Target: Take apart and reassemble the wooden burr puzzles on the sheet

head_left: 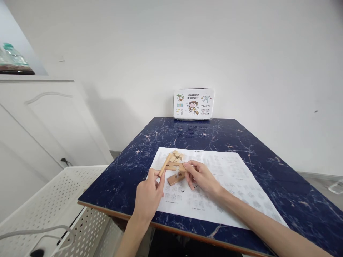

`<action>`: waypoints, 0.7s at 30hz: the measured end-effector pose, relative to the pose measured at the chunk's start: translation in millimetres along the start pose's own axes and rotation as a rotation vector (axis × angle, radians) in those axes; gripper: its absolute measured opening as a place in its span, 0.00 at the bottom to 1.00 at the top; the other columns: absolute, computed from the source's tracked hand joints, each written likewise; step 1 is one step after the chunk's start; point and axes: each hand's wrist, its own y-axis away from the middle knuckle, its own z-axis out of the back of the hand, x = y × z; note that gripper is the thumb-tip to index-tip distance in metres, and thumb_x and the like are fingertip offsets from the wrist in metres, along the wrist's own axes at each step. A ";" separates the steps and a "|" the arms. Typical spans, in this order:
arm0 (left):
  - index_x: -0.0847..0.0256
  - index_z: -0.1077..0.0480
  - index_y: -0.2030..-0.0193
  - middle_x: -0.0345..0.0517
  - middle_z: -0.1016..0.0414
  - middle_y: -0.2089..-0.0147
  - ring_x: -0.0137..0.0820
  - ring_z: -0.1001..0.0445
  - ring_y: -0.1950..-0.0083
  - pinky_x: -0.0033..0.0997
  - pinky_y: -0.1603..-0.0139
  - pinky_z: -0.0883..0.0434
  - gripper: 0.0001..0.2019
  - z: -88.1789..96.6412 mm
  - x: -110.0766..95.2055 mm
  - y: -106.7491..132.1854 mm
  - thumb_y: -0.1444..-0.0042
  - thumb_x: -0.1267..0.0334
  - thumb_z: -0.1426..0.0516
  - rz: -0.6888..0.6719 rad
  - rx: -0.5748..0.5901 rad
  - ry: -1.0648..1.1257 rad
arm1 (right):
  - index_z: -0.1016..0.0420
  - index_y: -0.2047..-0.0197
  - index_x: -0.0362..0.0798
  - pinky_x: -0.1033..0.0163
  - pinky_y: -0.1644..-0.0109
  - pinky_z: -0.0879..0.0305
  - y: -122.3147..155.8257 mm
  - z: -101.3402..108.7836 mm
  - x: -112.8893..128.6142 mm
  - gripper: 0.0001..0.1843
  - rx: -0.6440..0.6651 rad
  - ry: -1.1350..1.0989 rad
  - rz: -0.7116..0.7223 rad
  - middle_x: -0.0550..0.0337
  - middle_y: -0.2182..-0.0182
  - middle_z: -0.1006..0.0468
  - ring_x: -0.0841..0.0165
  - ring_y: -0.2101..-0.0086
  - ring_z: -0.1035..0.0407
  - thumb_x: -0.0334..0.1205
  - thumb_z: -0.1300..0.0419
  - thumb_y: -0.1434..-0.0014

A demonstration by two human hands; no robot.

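My left hand (148, 192) is closed, pinching the near end of a plain wooden stick (166, 164) that tilts up and away. Between the thumb and fingers of my right hand (200, 176) is a notched wooden bar (171, 166), held level and running left toward the stick. Whether bar and stick touch, I cannot tell. Just below the bar, a second notched wooden piece (173, 180) lies on a printed instruction sheet (222, 200), its right end partly hidden by my right fingers. A cluster of small pale wooden blocks (175, 156) sits behind the bar.
The sheet lies on a dark blue marble-patterned table (227, 137). A white cartoon-printed case (193, 104) stands at the far edge against the wall. On the left are a white perforated basket (88, 225) with a grey cable (40, 231) and a white cabinet (40, 117).
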 end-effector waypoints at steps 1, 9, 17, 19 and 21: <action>0.54 0.39 0.58 0.33 0.27 0.80 0.37 0.21 0.75 0.29 0.68 0.33 0.13 -0.9 0.3 0.1 0.29 0.48 0.51 -0.001 -0.018 -0.006 | 0.34 0.66 0.50 0.64 0.76 0.50 0.5 -0.9 0.9 0.27 -0.001 0.001 -0.004 0.67 0.81 0.26 0.74 0.86 0.36 0.66 0.41 0.34; 0.54 0.38 0.61 0.39 0.22 0.75 0.38 0.19 0.73 0.28 0.71 0.33 0.14 -1.2 -1.2 1.1 0.30 0.48 0.51 -0.034 -0.092 -0.116 | 0.33 0.65 0.50 0.63 0.75 0.45 3.4 -5.4 6.4 0.27 -0.010 0.015 -0.006 0.65 0.80 0.25 0.73 0.85 0.35 0.67 0.42 0.35; 0.55 0.36 0.60 0.38 0.24 0.78 0.37 0.21 0.77 0.27 0.75 0.36 0.10 -6.8 -4.6 0.0 0.31 0.53 0.48 -0.064 -0.152 -0.162 | 0.34 0.66 0.50 0.62 0.75 0.46 2.4 -4.3 4.6 0.27 -0.038 0.031 0.009 0.65 0.81 0.25 0.72 0.85 0.35 0.67 0.43 0.33; 0.55 0.36 0.60 0.38 0.24 0.78 0.37 0.21 0.77 0.27 0.75 0.37 0.10 -8.9 -5.7 0.1 0.30 0.53 0.49 -0.074 -0.155 -0.176 | 0.35 0.67 0.50 0.62 0.75 0.47 1.4 -3.9 3.2 0.27 -0.051 0.034 0.018 0.65 0.82 0.26 0.71 0.84 0.34 0.66 0.44 0.33; 0.55 0.37 0.60 0.39 0.24 0.78 0.38 0.21 0.77 0.27 0.75 0.36 0.11 -10.8 -7.1 0.1 0.30 0.53 0.50 -0.069 -0.155 -0.171 | 0.35 0.67 0.50 0.62 0.75 0.49 0.4 -4.0 2.0 0.27 -0.061 0.025 0.016 0.64 0.83 0.25 0.70 0.84 0.33 0.66 0.44 0.33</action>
